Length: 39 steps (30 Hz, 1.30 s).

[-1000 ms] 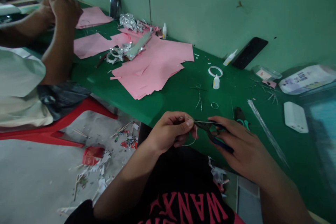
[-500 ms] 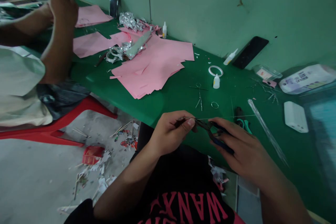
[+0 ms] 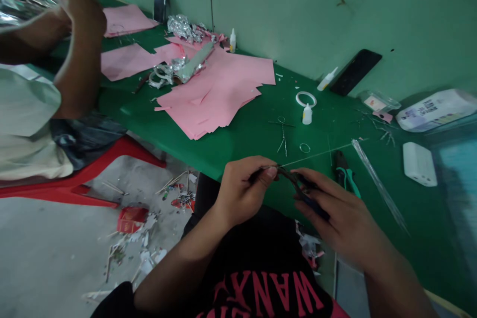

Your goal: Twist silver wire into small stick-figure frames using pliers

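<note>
My left hand (image 3: 244,186) is closed in a pinch on a thin wire (image 3: 316,155), which sticks out past the fingertips toward the upper right. In my right hand (image 3: 337,206) is a pair of pliers (image 3: 298,190) with dark handles; the fingers wrap around them. The plier jaws meet the wire close to my left thumb, and the exact contact is partly hidden. Beyond my hands lie a twisted wire figure (image 3: 283,136) with a loop at its top and a small wire ring (image 3: 304,148) on the green table.
Green-handled pliers (image 3: 350,181) and a wire bundle (image 3: 380,186) lie right, near a white box (image 3: 420,165). Glue bottles, including one (image 3: 307,115), stand farther back. Pink paper sheets (image 3: 231,89) spread leftward. A co-worker's arm (image 3: 80,59) is at left, above a red chair (image 3: 85,179).
The wire has swung from nearly level to slanting up and away to the right. My right hand and the pliers have shifted slightly left. The co-worker's hands have lowered slightly.
</note>
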Available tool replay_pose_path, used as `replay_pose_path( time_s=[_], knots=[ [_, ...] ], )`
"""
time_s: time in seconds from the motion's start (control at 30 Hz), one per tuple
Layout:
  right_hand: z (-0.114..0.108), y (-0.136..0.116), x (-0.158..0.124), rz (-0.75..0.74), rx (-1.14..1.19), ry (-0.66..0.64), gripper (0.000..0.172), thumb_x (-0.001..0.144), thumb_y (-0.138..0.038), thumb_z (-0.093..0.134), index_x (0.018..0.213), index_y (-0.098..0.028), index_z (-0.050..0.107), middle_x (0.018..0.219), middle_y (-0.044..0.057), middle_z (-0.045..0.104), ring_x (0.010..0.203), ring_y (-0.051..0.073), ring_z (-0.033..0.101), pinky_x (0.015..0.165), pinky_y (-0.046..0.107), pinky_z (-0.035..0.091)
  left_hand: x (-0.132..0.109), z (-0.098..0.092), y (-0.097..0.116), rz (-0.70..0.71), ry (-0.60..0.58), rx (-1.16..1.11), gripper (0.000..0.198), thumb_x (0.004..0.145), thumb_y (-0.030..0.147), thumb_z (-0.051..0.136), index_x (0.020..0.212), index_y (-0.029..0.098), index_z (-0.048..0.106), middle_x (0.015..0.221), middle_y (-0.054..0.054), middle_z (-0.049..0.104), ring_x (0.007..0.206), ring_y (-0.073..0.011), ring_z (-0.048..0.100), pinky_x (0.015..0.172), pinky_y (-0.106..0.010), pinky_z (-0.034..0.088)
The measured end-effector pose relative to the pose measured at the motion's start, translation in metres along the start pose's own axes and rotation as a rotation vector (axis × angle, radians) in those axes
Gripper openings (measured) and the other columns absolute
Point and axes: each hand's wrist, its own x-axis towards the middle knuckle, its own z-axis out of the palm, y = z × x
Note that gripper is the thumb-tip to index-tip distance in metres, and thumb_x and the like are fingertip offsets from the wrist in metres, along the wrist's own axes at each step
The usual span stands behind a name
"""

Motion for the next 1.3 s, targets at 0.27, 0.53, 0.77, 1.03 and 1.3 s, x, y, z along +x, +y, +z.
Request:
replay_pose_path(
  time_s=[0.27, 0.53, 0.77, 1.03, 1.3],
  knots=[
    [0.004, -0.003, 0.001, 0.011, -0.025, 0.031, 0.018, 0.094, -0.021, 0.052, 0.109, -0.017, 0.060, 0.137, 0.012, 0.053, 0.118, 0.026, 0.059, 0.096, 0.042, 0.054, 0.000, 0.003, 0.006, 0.136, 0.074, 0.250, 0.017, 0.092, 0.018, 0.051, 0.083, 0.016, 0.066, 0.071, -0.003, 0.067, 0.061, -0.0118, 0.058, 0.059, -0.023, 0.045],
    [0.003, -0.001, -0.002, -0.016, -0.053, 0.032, 0.021, 0.093, -0.014, 0.050, 0.112, -0.017, 0.058, 0.140, 0.013, 0.051, 0.122, 0.029, 0.056, 0.096, 0.046, 0.053, -0.003, 0.005, 0.005, 0.171, 0.128, 0.284, 0.017, 0.091, 0.016, 0.051, 0.084, 0.016, 0.067, 0.075, -0.005, 0.069, 0.064, -0.0134, 0.060, 0.061, -0.024, 0.047],
    [0.008, 0.000, 0.001, -0.022, -0.068, 0.076, 0.019, 0.093, -0.013, 0.051, 0.109, -0.017, 0.059, 0.136, 0.013, 0.056, 0.115, 0.027, 0.062, 0.091, 0.042, 0.057, -0.003, 0.006, 0.004, 0.112, 0.123, 0.253, 0.018, 0.092, 0.019, 0.051, 0.084, 0.016, 0.066, 0.071, -0.004, 0.067, 0.063, -0.0133, 0.059, 0.058, -0.024, 0.045],
    [0.005, 0.009, -0.002, -0.052, -0.127, 0.090, 0.020, 0.090, -0.013, 0.049, 0.104, -0.015, 0.063, 0.125, 0.014, 0.065, 0.108, 0.027, 0.067, 0.087, 0.040, 0.060, -0.003, 0.006, -0.002, -0.038, 0.058, 0.086, 0.021, 0.093, 0.028, 0.052, 0.083, 0.016, 0.066, 0.068, -0.004, 0.063, 0.060, -0.0123, 0.056, 0.048, -0.021, 0.037],
    [0.001, 0.008, 0.005, 0.101, 0.169, 0.008, 0.028, 0.093, -0.023, 0.050, 0.118, -0.023, 0.062, 0.132, 0.008, 0.061, 0.118, 0.024, 0.061, 0.095, 0.039, 0.056, -0.002, 0.009, -0.001, -0.232, 0.045, -0.320, 0.024, 0.090, 0.037, 0.058, 0.081, 0.015, 0.064, 0.063, 0.000, 0.058, 0.040, -0.0049, 0.044, 0.036, -0.018, 0.033]
  ],
)
